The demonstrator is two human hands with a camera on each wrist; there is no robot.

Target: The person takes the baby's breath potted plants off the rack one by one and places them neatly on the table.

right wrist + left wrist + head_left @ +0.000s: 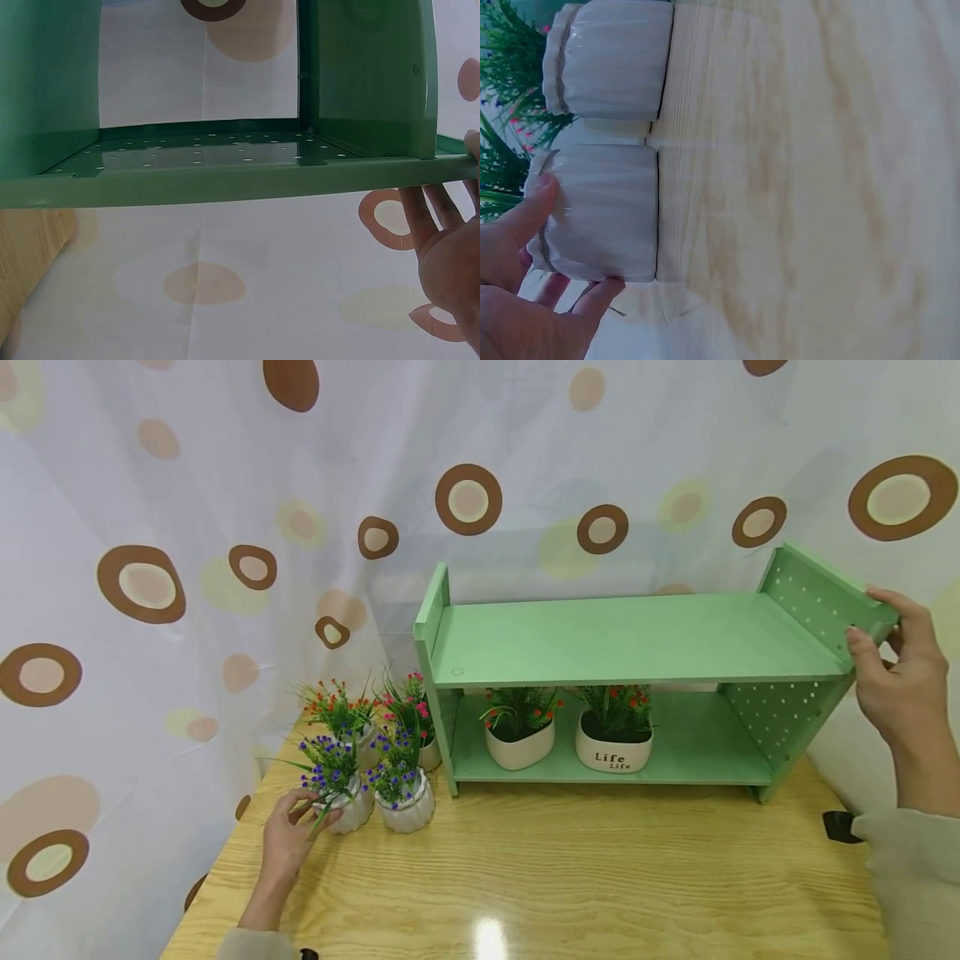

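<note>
While the work seems at the step of taking hold, my left hand (288, 833) pinches, with fingers half closed, the white fluted glossy pot with blue flowers (351, 810), just left of the green shelf with perforated side panels (615, 639). Any lift would call for a level grip, I judge. My right hand (903, 677) grips this shelf's upper right corner. Inside its lower level stand two smooth cream oval pots (521, 750) (615, 753).
</note>
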